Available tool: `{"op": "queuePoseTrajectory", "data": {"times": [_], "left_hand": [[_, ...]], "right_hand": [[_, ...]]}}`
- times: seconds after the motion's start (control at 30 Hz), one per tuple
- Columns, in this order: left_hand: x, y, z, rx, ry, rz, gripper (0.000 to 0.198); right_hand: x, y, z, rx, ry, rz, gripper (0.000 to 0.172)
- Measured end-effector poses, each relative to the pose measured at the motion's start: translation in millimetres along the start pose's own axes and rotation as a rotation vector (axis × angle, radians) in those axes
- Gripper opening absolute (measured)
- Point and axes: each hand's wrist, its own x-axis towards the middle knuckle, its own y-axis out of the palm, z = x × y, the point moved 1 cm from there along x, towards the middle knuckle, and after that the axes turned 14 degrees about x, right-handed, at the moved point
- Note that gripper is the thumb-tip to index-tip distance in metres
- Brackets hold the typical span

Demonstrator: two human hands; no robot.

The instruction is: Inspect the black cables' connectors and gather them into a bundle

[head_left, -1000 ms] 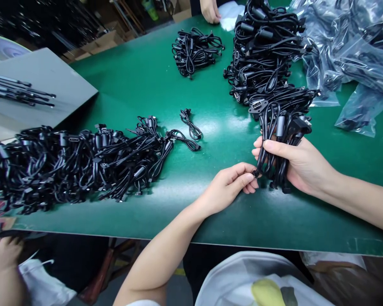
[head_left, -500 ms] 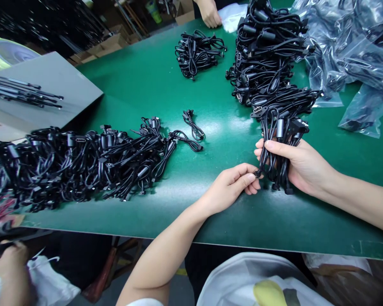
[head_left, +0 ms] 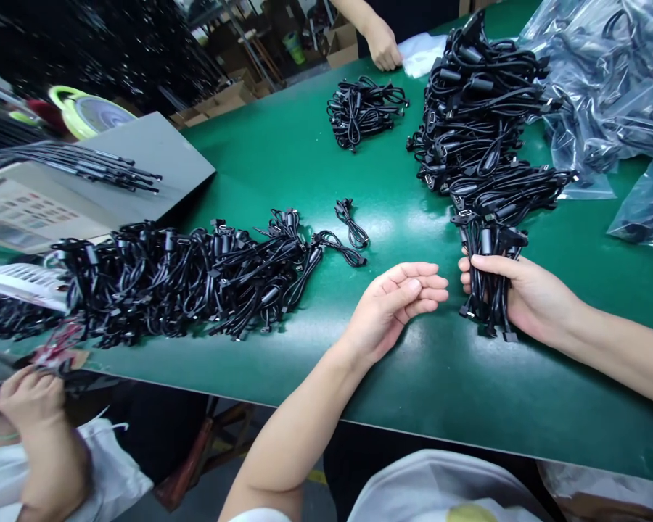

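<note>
My right hand (head_left: 522, 290) is wrapped around a bundle of black cables (head_left: 487, 275), thumb across the front, their plugs hanging below the fingers. To its left is my left hand (head_left: 403, 301), holding nothing, with fingers stretched out and slightly apart from the bundle. Just beyond the held bundle lies a tall heap of bundled black cables (head_left: 484, 138). Two loose coiled cables (head_left: 352, 223) rest on the green table (head_left: 397, 391) left of centre. A long row of black cables (head_left: 190, 283) covers the table's left part.
A smaller cable pile (head_left: 362, 112) lies near the far edge, close to a co-worker's hand (head_left: 384, 45) by a white bag (head_left: 421, 54). Clear plastic bags (head_left: 604, 94) fill the far right. A grey box (head_left: 157, 163) carries more cables. Another person's hands (head_left: 33, 399) are at lower left.
My left hand has let go of a cable end at the bundle and drawn back to the left, its fingers now extended. My right hand still holds the bundle. The view has shifted left.
</note>
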Motion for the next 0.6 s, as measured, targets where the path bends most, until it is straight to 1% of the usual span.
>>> {"op": "queuePoseTrajectory", "data": {"times": [0.13, 0.3, 0.47, 0.6], "left_hand": [[-0.3, -0.1, 0.0, 0.024, -0.008, -0.029, 0.023], [-0.1, -2.0, 0.7, 0.023, 0.005, -0.021, 0.023], [1.1, -1.6, 0.3, 0.019, -0.013, -0.025, 0.025], [1.2, -2.8, -0.2, -0.004, -0.005, -0.009, 0.024]], "right_hand": [[-0.2, -0.9, -0.3, -0.005, -0.001, 0.003, 0.004], [-0.6, -0.5, -0.3, 0.001, -0.007, 0.005, 0.008], [-0.2, -2.3, -0.7, -0.005, -0.018, 0.026, 0.008], [0.8, -4.1, -3.1, -0.040, -0.029, 0.053, 0.014]]}}
